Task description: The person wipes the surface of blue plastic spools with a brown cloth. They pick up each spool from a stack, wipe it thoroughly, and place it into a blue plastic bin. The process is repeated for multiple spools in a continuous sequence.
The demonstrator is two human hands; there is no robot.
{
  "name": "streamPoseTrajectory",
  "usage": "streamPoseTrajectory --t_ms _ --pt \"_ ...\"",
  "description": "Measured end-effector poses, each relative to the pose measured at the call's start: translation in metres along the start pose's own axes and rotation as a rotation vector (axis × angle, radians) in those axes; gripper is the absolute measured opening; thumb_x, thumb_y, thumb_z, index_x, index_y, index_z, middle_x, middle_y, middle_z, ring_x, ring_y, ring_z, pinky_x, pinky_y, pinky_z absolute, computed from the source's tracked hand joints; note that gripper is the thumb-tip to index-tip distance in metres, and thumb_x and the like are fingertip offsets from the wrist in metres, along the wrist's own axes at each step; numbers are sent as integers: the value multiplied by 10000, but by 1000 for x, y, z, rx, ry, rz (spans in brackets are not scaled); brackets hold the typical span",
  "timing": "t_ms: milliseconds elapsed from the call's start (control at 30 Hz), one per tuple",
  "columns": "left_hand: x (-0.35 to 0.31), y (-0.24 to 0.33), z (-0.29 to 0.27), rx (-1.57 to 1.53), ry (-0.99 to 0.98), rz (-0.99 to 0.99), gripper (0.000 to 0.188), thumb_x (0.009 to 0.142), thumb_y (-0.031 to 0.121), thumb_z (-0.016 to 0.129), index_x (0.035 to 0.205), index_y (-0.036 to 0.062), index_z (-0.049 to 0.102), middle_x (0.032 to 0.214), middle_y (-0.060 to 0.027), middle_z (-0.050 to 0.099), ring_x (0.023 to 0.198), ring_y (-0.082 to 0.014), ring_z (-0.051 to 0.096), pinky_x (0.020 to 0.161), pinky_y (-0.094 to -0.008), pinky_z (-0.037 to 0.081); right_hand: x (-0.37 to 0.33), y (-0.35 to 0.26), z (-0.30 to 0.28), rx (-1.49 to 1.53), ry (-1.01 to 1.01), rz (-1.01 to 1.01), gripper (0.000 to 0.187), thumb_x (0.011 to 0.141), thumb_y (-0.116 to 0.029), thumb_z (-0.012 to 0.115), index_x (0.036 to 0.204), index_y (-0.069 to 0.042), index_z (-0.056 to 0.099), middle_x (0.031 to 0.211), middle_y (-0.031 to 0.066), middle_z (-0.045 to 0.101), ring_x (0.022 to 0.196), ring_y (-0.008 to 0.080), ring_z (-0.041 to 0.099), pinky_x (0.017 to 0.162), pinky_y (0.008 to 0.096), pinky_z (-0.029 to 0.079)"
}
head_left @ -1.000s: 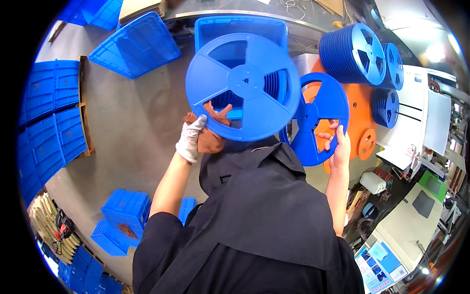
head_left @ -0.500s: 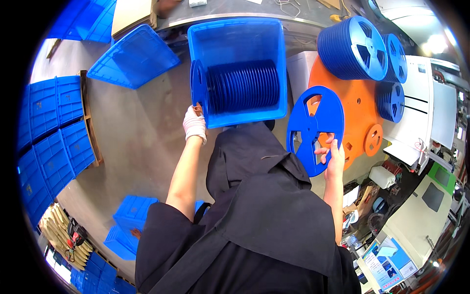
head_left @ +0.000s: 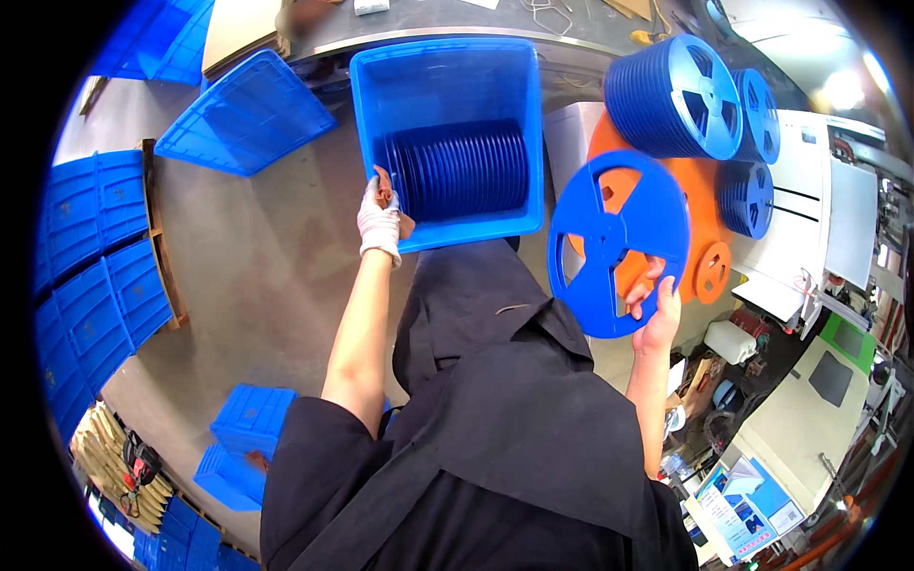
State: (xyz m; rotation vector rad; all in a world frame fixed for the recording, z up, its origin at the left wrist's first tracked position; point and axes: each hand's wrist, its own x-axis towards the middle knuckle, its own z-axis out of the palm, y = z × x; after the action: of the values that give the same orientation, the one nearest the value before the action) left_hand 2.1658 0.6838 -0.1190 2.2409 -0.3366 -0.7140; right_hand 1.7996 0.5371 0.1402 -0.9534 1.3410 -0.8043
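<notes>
My right hand (head_left: 656,309) is bare and grips the lower right rim of a blue plastic reel flange (head_left: 609,309), a disc with large cut-outs and a small centre hole. The disc is held up with its flat side facing me, fingers showing through one opening. My left hand (head_left: 378,221), in a white glove, is closed at the left wall of a blue bin (head_left: 446,48). Something brownish shows at its fingers; whether it is a cloth or bare fingertips I cannot tell. Inside the bin, a row of dark blue discs (head_left: 462,169) stands on edge beside that hand.
An orange round table (head_left: 703,205) on the right bears stacks of blue discs (head_left: 657,100) and a small orange disc (head_left: 712,271). A grey workbench (head_left: 428,21) runs behind the bin. An empty-looking blue bin (head_left: 249,114) lies tilted at left, near stacked blue crates (head_left: 90,205).
The disc at the bin's left wall has left my left hand and joined the row. My right hand has turned its disc to face me more fully. The whole view has shifted slightly.
</notes>
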Motion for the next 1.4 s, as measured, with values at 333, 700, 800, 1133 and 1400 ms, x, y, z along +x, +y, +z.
streamPoseTrajectory --t_ms 333,700,800,1133,1400 --pt "-130 224 -8 -52 -529 1137 638 799 45 586 1406 61 392 1320 -124 493 1191 -250 497 999 -311 392 -12 -3 42 705 -492 166 331 959 -402 507 940 -72 498 1413 141 419 406 59 365 425 211 302" --pt "-102 157 3 135 -513 968 500 830 102 533 1320 30 463 1394 -220 419 1277 -341 445 1034 -385 381 -25 13 37 780 -406 277 309 977 -368 485 898 -69 472 1462 199 361 423 53 351 440 201 295" --pt "-154 173 -7 43 -628 1254 527 816 128 533 1333 52 465 1464 -202 350 1330 -327 394 1064 -371 349 -14 16 32 848 -409 313 315 972 -364 495 949 -50 506 1443 229 370 441 40 357 446 194 302" --pt "-97 157 -81 300 -742 1452 663 651 230 706 1272 96 516 1302 -119 515 1284 -361 414 1076 -483 331 26 -28 29 825 -249 412 406 991 -390 430 1048 5 501 1398 283 375 550 70 417 481 192 380" --pt "-116 126 -79 -108 -640 1054 302 806 120 654 1098 78 590 1075 -40 615 1029 -230 614 751 -316 550 27 -69 80 733 -551 288 709 939 -535 430 1324 60 398 1405 301 369 1232 400 479 999 505 433"
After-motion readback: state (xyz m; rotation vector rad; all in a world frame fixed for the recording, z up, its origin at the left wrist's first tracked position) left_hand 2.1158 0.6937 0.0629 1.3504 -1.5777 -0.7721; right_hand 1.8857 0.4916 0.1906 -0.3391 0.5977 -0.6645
